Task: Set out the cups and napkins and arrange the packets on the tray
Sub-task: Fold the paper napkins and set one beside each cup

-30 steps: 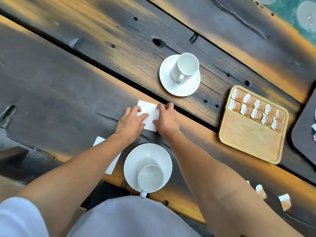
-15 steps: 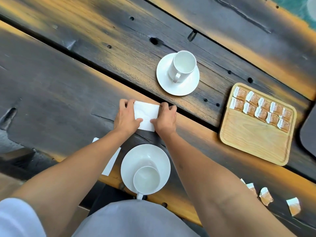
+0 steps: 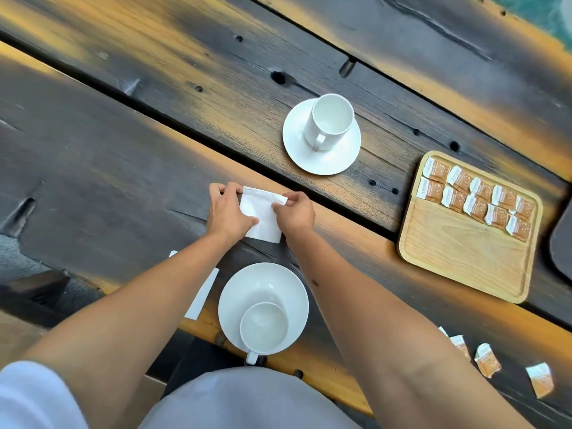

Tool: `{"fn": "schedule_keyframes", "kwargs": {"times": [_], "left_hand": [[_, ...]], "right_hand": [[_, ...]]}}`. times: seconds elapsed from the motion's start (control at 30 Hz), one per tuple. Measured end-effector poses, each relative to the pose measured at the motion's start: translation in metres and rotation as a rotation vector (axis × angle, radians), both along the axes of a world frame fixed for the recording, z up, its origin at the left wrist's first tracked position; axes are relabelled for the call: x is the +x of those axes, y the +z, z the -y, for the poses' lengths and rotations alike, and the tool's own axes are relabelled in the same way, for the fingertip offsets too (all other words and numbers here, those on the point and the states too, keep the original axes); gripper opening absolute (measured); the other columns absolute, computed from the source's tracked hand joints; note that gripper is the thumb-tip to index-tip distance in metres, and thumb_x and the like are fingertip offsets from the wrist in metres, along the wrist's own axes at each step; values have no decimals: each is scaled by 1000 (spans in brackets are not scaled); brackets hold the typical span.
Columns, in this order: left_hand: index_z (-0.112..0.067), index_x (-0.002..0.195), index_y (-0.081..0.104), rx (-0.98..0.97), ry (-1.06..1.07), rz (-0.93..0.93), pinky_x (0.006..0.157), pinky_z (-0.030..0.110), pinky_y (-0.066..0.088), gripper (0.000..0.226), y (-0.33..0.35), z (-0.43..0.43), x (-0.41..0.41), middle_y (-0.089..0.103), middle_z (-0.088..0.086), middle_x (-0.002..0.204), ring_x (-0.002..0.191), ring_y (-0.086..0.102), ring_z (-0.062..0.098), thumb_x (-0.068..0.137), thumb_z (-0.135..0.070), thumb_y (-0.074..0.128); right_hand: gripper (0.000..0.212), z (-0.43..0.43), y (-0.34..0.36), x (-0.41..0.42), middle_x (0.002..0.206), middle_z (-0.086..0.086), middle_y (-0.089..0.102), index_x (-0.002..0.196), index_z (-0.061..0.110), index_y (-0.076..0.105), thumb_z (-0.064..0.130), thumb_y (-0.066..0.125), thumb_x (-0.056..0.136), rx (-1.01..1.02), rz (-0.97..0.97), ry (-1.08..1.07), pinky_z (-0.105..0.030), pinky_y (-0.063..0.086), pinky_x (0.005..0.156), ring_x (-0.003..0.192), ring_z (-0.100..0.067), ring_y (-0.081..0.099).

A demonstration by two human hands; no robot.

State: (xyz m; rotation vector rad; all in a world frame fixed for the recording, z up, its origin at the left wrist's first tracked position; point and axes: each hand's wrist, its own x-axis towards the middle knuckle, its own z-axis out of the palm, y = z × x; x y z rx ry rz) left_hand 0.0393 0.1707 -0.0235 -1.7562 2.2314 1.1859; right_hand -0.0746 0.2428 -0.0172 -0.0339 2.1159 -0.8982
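Now | left hand, right hand pinch napkin edges | table leftward open

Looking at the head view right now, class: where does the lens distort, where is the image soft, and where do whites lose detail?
Head view: wide-angle bending bows the table planks; forearms and grey clothing at the bottom look soft; the folded napkin and near saucer are bright, with little surface detail.

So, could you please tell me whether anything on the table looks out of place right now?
Yes: several loose packets lie scattered on the table's near right edge, crumpled and askew, while the packets on the tray sit in two neat rows. Both cups stand upright on their saucers.
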Motion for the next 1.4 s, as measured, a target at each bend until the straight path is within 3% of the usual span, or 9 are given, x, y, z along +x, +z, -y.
{"fn": "schedule_keyframes", "kwargs": {"times": [0.07, 0.13, 0.3, 0.4, 0.67, 0.8, 0.97, 1.13, 1.4], "left_hand": [[-21, 126, 47, 16, 34, -44, 86, 30, 43, 73, -1, 0, 1, 33, 2, 125, 92, 47, 16, 66, -27, 88], [-20, 128, 50, 48, 78, -106, 89, 26, 40, 73, 0, 2, 2, 37, 2, 124, 95, 48, 15, 66, -30, 88], [-12, 107, 70, 220, 77, -220, 86, 37, 55, 44, 9, 9, 2, 70, 3, 105, 98, 65, 23, 71, -33, 86], [-9, 102, 68, 382, 177, -329, 66, 22, 54, 32, 19, 11, -6, 72, 3, 94, 84, 67, 17, 77, -24, 82], [-15, 115, 68, 818, 143, -354, 71, 32, 56, 31, 43, -12, -67, 75, 7, 106, 93, 69, 20, 86, -24, 74], [-16, 118, 67, 805, 115, -359, 54, 25, 56, 32, 51, -28, -104, 73, 4, 106, 85, 69, 14, 88, -24, 71], [-14, 122, 63, 783, 136, -389, 50, 26, 57, 32, 52, -48, -151, 69, 3, 112, 85, 67, 13, 91, -21, 68], [-10, 103, 63, 807, 228, -368, 54, 28, 60, 14, 41, -57, -181, 67, 10, 114, 92, 67, 19, 91, -13, 68], [3, 126, 52, 853, 331, -296, 61, 34, 62, 43, 19, -59, -194, 62, 22, 125, 106, 67, 32, 88, -7, 70]], "right_hand": [[9, -1, 2, -2, 86, -1, 68, 84, 18, 64, 11, 70, 86, -46, 80, -30, -37, 58, 81, 87, -24, 68], [20, -5, 7, -7, 84, -4, 69, 73, 18, 61, 5, 68, 88, -136, 208, -78, -33, 58, 68, 76, -22, 66], [13, -19, 25, -29, 90, -9, 71, 86, 11, 63, -1, 63, 92, -305, 479, -146, -32, 58, 63, 76, -23, 69], [11, -28, 30, -43, 96, -12, 72, 91, 11, 65, 0, 64, 91, -318, 523, -185, -32, 59, 67, 78, -24, 70], [14, -67, 55, -88, 89, -8, 74, 101, 11, 65, 3, 67, 90, -367, 491, -375, -28, 58, 56, 69, -18, 73], [13, -86, 60, -116, 94, -9, 75, 100, 12, 63, 6, 68, 90, -346, 434, -419, -31, 60, 58, 74, -20, 73], [14, -115, 57, -152, 90, -8, 76, 94, 16, 63, 6, 70, 87, -273, 385, -406, -40, 61, 77, 77, -24, 73], [17, -128, 48, -176, 88, -6, 74, 89, 18, 62, 3, 70, 86, -220, 332, -456, -32, 59, 65, 71, -21, 71], [17, -122, 27, -195, 98, -9, 74, 103, 13, 63, 4, 67, 90, -150, 285, -480, -28, 55, 55, 75, -20, 71]]}}
